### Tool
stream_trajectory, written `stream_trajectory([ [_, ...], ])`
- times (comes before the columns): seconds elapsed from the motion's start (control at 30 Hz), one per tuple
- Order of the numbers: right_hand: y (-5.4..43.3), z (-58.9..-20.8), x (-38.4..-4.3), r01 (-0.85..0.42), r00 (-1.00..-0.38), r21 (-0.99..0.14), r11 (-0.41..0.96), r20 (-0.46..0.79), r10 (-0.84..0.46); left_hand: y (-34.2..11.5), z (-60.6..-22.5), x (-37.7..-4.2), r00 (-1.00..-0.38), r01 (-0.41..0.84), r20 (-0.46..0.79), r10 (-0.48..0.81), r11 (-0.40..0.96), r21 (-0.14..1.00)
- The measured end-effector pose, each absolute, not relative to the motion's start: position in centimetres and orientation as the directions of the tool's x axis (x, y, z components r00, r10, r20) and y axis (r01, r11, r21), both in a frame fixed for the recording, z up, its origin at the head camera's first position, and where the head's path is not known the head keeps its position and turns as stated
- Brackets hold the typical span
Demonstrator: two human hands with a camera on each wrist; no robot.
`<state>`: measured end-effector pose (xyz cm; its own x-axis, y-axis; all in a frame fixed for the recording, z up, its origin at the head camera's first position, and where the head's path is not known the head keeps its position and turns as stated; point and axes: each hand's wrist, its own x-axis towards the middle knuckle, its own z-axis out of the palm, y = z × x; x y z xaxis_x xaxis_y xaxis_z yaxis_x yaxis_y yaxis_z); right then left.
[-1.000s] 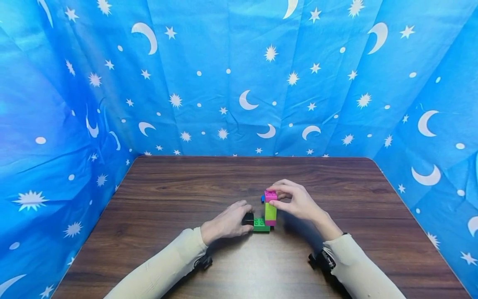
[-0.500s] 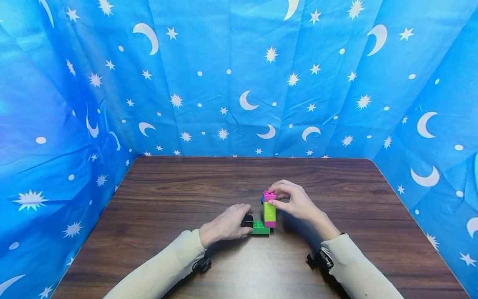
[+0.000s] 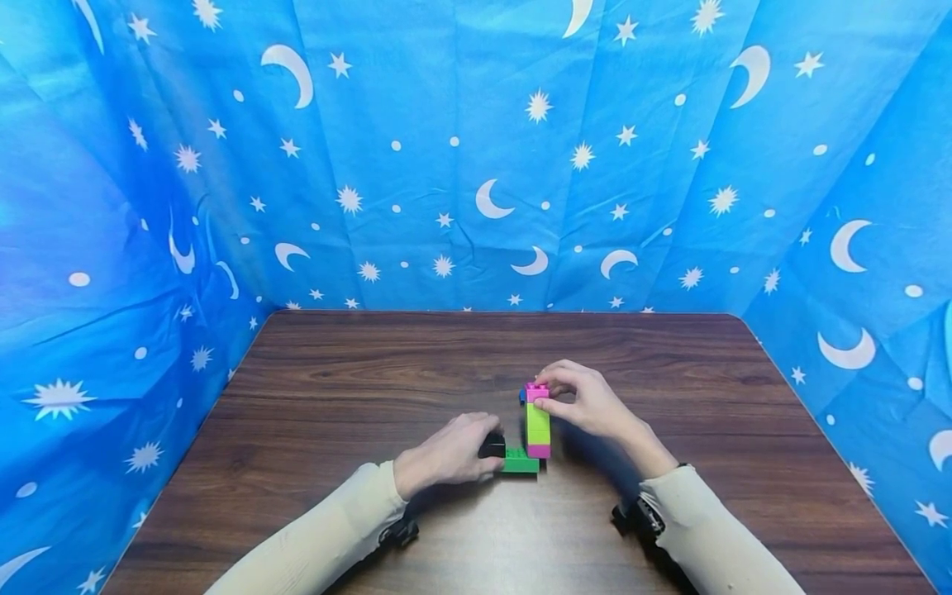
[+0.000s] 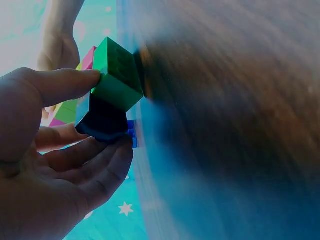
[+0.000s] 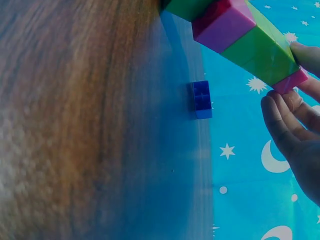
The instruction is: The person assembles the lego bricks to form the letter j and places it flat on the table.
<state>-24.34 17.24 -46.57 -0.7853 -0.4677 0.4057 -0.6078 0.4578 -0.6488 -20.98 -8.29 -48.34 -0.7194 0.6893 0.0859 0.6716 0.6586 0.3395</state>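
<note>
My left hand pinches a black brick at the left end of a green brick; in the left wrist view its thumb lies against the green brick and its fingers curl under the black one. On the green brick's right end rises a tower: a pink brick at the bottom, lime bricks in the middle, another pink brick on top. My right hand grips the tower near its top between thumb and fingers. Whether every brick is pressed fully together I cannot tell.
A small blue brick sits apart on the wooden table, behind the tower as the head view sees it. Blue cloth with moons and stars hangs around the table's back and sides.
The green and black bricks have shifted slightly toward me with my left hand. The tower's lower end has come a little nearer too, while my right hand keeps its hold almost in place.
</note>
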Motion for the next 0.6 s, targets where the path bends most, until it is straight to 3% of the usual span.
stream_trajectory([
  [0.6,17.24,-46.74,-24.46,-0.588,-0.8,-0.617,0.524,0.343,-0.493,-8.32,-48.2,-20.02,-0.706,0.692,0.098,0.701,0.654,0.304],
])
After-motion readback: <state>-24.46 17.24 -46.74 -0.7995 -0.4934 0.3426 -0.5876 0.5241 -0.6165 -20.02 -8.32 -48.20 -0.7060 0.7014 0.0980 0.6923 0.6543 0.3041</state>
